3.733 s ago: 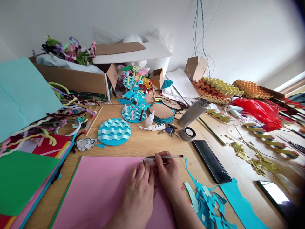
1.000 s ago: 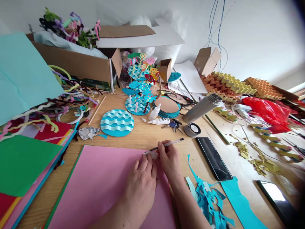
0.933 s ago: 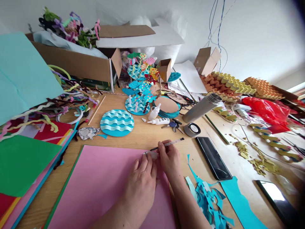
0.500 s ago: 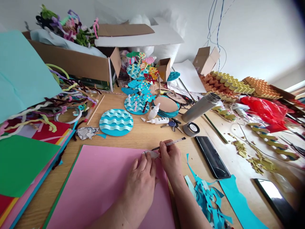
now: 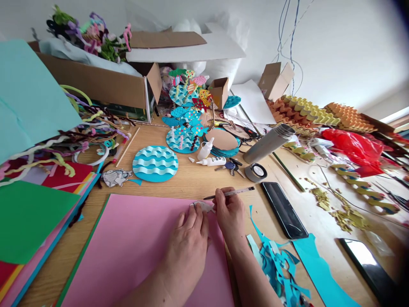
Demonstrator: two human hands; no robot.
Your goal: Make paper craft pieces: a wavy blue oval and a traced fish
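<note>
A large pink sheet (image 5: 134,238) lies on the table, with a green edge showing under its left side. Near its top right corner is a small white paper cutout (image 5: 204,206) with a dark outline. My left hand (image 5: 190,238) lies flat, fingers stretched forward, their tips pressing on the cutout. In my right hand (image 5: 228,211) a pencil (image 5: 234,192) is pinched, its point to the left, just above the cutout's top edge. Whether the point touches the paper I cannot tell. Beyond the sheet sits a blue disc (image 5: 155,163) with wavy pale strips.
White glue bottles (image 5: 211,161), keys, a steel flask (image 5: 268,143) and its cap (image 5: 256,172) stand beyond my hands. A phone (image 5: 284,210) and blue paper scraps (image 5: 284,268) lie on the right. Coloured sheets (image 5: 35,217) are stacked at left, near pipe cleaners and a cardboard box (image 5: 96,81).
My right hand and the pencil have shifted slightly right, and the pencil lies flatter, its point off to the cutout's upper edge. My left hand stays on the cutout.
</note>
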